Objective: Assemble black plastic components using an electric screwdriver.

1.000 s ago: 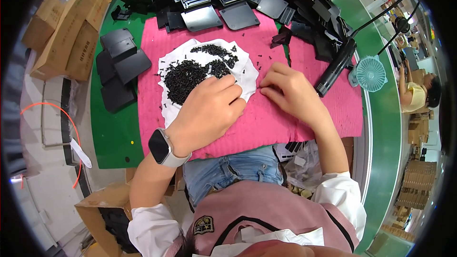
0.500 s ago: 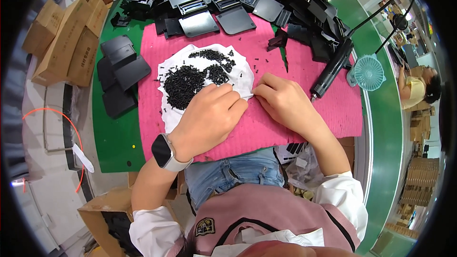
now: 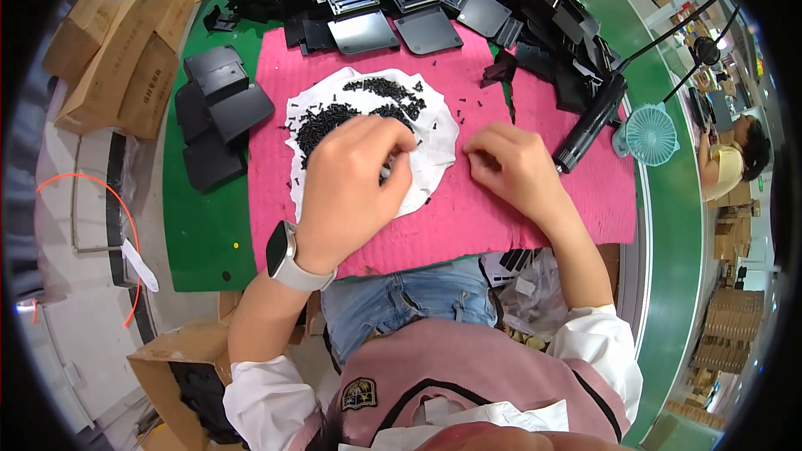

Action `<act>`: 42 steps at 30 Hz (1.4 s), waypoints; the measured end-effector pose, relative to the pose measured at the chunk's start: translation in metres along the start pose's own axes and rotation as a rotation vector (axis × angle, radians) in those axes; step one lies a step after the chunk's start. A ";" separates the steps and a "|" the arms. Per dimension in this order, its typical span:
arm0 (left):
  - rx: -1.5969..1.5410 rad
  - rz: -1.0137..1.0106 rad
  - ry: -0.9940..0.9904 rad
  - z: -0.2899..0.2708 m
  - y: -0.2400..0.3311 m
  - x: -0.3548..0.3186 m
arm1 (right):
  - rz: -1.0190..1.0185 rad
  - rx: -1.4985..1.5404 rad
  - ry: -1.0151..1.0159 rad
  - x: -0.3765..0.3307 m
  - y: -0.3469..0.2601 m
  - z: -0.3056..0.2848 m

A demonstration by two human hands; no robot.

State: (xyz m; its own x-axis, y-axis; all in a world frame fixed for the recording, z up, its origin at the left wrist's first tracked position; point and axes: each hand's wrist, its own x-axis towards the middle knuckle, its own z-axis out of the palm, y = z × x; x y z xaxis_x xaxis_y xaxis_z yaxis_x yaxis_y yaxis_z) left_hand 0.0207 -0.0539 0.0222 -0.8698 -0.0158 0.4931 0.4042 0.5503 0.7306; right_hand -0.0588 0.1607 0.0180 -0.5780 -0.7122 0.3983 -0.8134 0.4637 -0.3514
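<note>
A white cloth (image 3: 439, 154) lies on the pink mat (image 3: 468, 217), bearing a pile of small black screws (image 3: 326, 124). My left hand (image 3: 355, 184) is over the cloth's lower middle and covers part of the pile. Its thumb and forefinger are curled close together; whatever is between them is too small to make out. To the right of the cloth, my right hand (image 3: 514, 165) hovers over the mat with its fingers curled in, just off the cloth's edge. Its fingertips are partly hidden, so I cannot see whether they hold anything.
Black plastic plates with hinged brackets (image 3: 363, 32) are heaped along the far side. More black plates (image 3: 225, 108) are stacked at the left. On the right are a black electric screwdriver (image 3: 591, 125) and a small teal fan (image 3: 652, 134). Another person (image 3: 735, 159) sits farther right.
My right fingers have come away from the cloth's right edge. My left hand has lifted off the cloth's lower edge, its thumb swinging apart from the knuckles; the cloth now spreads flatter.
</note>
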 end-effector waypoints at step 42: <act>-0.783 -0.332 0.311 -0.020 -0.010 0.008 | -0.108 0.092 -0.044 0.065 -0.057 0.000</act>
State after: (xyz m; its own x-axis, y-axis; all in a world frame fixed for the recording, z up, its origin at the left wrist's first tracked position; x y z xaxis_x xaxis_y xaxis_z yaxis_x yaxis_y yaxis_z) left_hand 0.0154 -0.0757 0.0281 -0.9061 -0.3598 0.2224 0.3221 -0.2461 0.9141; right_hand -0.0500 0.0881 0.0633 -0.4824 -0.7787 0.4011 -0.8601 0.3344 -0.3852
